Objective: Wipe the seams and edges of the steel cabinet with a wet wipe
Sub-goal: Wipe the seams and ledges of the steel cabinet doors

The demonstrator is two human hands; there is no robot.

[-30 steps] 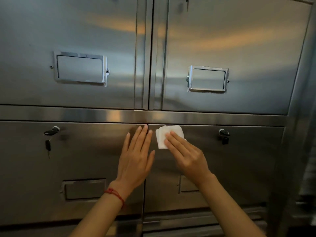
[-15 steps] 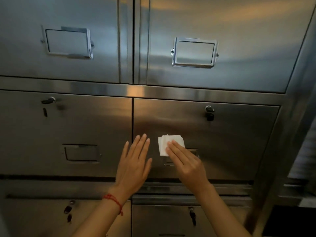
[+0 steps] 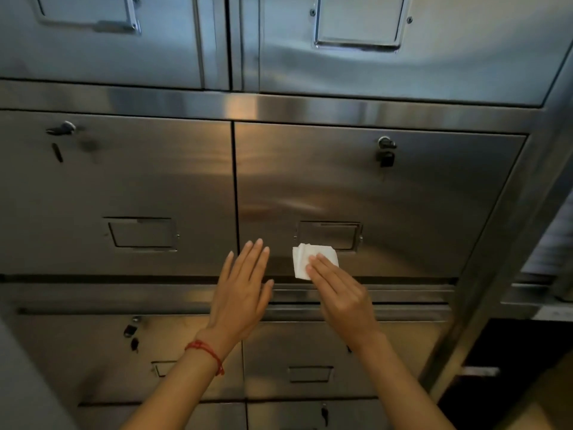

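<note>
The steel cabinet (image 3: pixel 403 197) fills the view, with rows of paired drawers split by a vertical centre seam (image 3: pixel 235 197). My right hand (image 3: pixel 341 293) presses a folded white wet wipe (image 3: pixel 302 259) flat against the lower part of the right middle drawer, just above its bottom edge and beside the recessed handle (image 3: pixel 328 235). My left hand (image 3: pixel 242 290), fingers spread and empty, lies flat on the cabinet next to the centre seam, over the horizontal gap under the middle drawers. A red string circles my left wrist.
Locks with keys sit on the drawers (image 3: pixel 386 150), (image 3: pixel 62 130), (image 3: pixel 130 332). Label frames (image 3: pixel 356 23) are on the upper doors. The cabinet's right corner post (image 3: pixel 511 243) borders a darker area with another steel surface (image 3: pixel 539 293).
Both hands have slid down the drawer front from its top edge to near its bottom edge, the wipe moving with the right hand. The view has tilted downward, showing lower drawers.
</note>
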